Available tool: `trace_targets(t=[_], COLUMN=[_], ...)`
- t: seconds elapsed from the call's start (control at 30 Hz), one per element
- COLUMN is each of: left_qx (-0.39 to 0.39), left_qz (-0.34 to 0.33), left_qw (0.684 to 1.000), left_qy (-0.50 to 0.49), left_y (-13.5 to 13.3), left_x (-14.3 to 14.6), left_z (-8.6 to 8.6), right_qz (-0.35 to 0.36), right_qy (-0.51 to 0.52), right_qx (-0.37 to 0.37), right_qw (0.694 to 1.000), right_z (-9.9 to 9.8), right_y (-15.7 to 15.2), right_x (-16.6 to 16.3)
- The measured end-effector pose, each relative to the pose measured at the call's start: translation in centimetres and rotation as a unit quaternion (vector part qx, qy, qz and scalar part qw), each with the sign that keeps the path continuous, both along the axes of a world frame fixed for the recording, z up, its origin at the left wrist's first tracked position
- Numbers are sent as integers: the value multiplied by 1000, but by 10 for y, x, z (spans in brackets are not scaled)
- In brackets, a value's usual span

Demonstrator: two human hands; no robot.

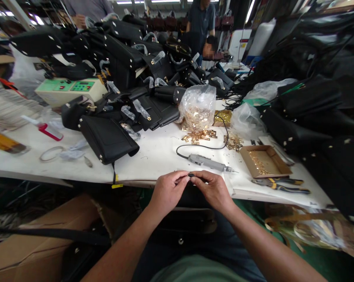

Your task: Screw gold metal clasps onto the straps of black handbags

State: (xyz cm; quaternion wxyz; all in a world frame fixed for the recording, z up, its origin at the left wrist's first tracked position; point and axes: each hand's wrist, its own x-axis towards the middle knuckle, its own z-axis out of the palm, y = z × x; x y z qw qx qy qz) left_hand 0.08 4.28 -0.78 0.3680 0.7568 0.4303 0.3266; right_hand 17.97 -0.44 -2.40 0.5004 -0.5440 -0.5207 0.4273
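Observation:
My left hand [167,192] and my right hand [213,190] meet at the table's near edge, fingers pinched together on a small dark part [191,175] held between them. Below the hands a black bag [191,219] lies on my lap. A grey electric screwdriver [207,162] with a black cord lies on the white tabletop [156,156] just beyond my fingers. Loose gold metal fittings [198,136] are scattered further back, in front of a clear plastic bag of fittings [198,107].
Black handbags [106,139] are piled across the back and right. A cardboard tray [265,160] of gold parts and pliers [278,184] lie at right. A green-panelled machine [71,89] stands at left. Cardboard boxes [41,243] sit under the table. People stand behind.

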Motion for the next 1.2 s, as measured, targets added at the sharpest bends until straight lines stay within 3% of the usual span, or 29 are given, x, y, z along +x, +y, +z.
trace_targets(t=[0.43, 0.97, 1.2], left_qx=[24, 48, 46], left_qz=[23, 22, -7], left_qw=[999, 997, 998], left_qy=[34, 52, 52], left_y=[-3, -1, 1], left_x=[3, -1, -3], left_z=[-3, -5, -9], right_qz=[-35, -9, 16], right_qy=[-29, -146, -141], right_qx=[-6, 29, 23], right_qw=[999, 989, 990], right_z=[5, 4, 7], right_y=[-1, -1, 0], right_x=[-5, -5, 2])
